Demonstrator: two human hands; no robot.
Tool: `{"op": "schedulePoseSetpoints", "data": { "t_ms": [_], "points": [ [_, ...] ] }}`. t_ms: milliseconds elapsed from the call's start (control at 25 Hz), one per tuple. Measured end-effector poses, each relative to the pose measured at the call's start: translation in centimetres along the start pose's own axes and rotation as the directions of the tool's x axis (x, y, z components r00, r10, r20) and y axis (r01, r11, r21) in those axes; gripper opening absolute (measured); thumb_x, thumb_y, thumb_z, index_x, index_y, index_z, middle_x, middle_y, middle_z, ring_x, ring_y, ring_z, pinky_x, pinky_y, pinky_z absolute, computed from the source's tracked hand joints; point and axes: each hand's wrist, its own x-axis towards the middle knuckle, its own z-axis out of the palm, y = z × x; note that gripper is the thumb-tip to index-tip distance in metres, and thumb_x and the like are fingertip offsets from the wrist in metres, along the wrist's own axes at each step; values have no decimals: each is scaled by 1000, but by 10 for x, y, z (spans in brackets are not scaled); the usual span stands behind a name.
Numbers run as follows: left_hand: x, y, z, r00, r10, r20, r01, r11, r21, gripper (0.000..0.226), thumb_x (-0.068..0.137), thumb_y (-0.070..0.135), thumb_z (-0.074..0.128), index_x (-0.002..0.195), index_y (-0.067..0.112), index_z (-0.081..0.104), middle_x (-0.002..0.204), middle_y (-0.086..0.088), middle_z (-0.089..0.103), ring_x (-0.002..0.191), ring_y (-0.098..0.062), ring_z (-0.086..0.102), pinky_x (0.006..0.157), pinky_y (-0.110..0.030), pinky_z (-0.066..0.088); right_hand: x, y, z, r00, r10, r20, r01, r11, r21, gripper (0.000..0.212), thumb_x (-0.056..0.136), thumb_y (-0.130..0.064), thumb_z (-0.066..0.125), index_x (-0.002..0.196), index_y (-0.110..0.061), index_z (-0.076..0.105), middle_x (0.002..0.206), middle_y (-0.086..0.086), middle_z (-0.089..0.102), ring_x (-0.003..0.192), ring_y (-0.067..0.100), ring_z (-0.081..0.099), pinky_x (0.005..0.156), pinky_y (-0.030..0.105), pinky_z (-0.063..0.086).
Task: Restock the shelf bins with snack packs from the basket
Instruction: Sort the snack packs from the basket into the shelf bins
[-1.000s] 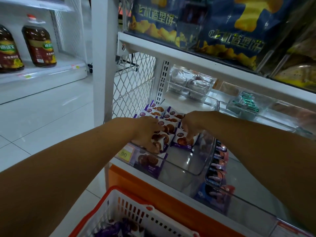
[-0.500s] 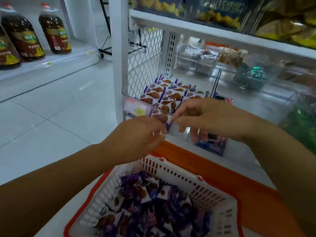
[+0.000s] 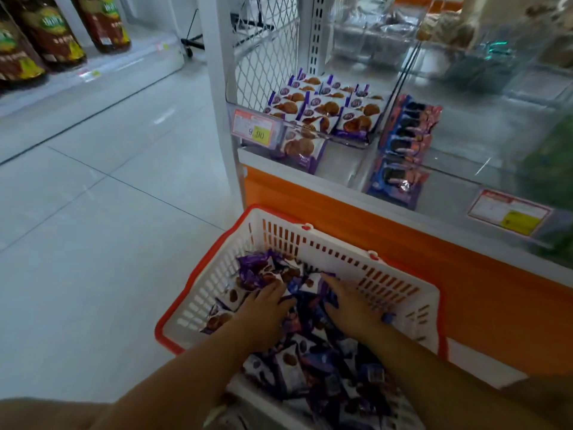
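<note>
my left grip point(image 3: 263, 308) dug among snack packs point(image 3: 291, 377) in near basket point(image 3: 341, 249), cannot tell if clamped; right grip point(image 3: 352, 307) spread flat. gather few, faces aligned, for far bin point(image 3: 347, 139).

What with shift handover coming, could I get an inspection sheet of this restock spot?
Surface: pale tiled floor; the basket is in front of the orange shelf base.
Job's things: white basket holds many purple snack packs; the clear shelf bin holds rows of shelved packs.
Clutter: dark blue packs in the next bin.
Hands: left hand and right hand are on the basket's packs, fingers extended.
Cables: nothing seen.
Surroundings: oil bottles shelved at left.
</note>
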Motion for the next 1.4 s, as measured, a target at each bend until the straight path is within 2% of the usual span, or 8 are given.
{"op": "schedulePoseSetpoints", "data": {
  "t_ms": [160,360,440,560,680,880,1160,1400],
  "points": [
    [11,-3,10,997,-65,39,63,996,70,70,98,53,38,156,31,5,163,-3,-13,149,-24,-16,118,-55,-4,34,-11,16,999,-44,6,44,983,-180,75,91,-28,57,151,-35,13,158,0,5,142,32,21,115,50,28],
    [10,-2,8,994,-65,-83,58,995,-85,66,98,42,46,154,25,18,164,-2,4,150,-23,-2,121,-47,7,34,-15,36,983,-87,-159,46,969,-242,44,91,-16,56,134,-24,48,139,4,46,128,26,42,113,41,33],
    [12,1,6,972,-93,-216,18,945,-326,63,95,38,54,151,25,28,158,-1,25,147,-23,19,119,-39,20,25,-17,28,985,-41,-169,54,996,73,28,93,-27,59,120,-21,56,121,2,58,111,20,54,98,36,46],
    [6,9,-10,966,-229,-124,-2,469,-883,66,91,31,67,148,26,35,147,3,44,130,-18,47,106,-34,44,2,-27,-2,987,156,43,-130,603,787,26,90,-34,65,112,-20,60,112,-2,65,103,18,62,95,38,52],
    [-7,20,-33,974,-226,24,-10,-150,-989,53,88,12,70,136,20,50,116,-7,68,102,-22,68,87,-38,58,-25,-32,-30,987,98,126,-143,191,971,25,92,-21,63,115,-13,65,109,8,72,103,27,68,98,49,50],
    [-23,33,-58,988,-149,-43,-77,-229,-970,19,90,11,67,105,22,70,113,-4,72,101,-20,70,88,-35,57,-66,-41,-66,995,82,60,-62,18,998,21,94,-9,56,114,-8,65,106,12,73,95,23,71,77,35,57],
    [-46,43,-90,975,-136,-175,-185,-69,-980,21,90,13,68,111,16,71,110,-3,73,101,-21,70,90,-42,56,-93,-56,-99,999,50,-6,-4,198,980,21,95,-12,55,114,-14,63,109,13,70,95,25,70,75,36,55],
    [-87,13,-199,942,-7,-334,-308,369,-877,23,87,22,71,110,20,70,102,4,73,91,-10,71,82,-25,58,-107,-110,-202,968,-146,-203,215,901,377,21,83,-35,72,104,-32,67,100,-11,69,82,1,65,71,18,53]
  ]
}}
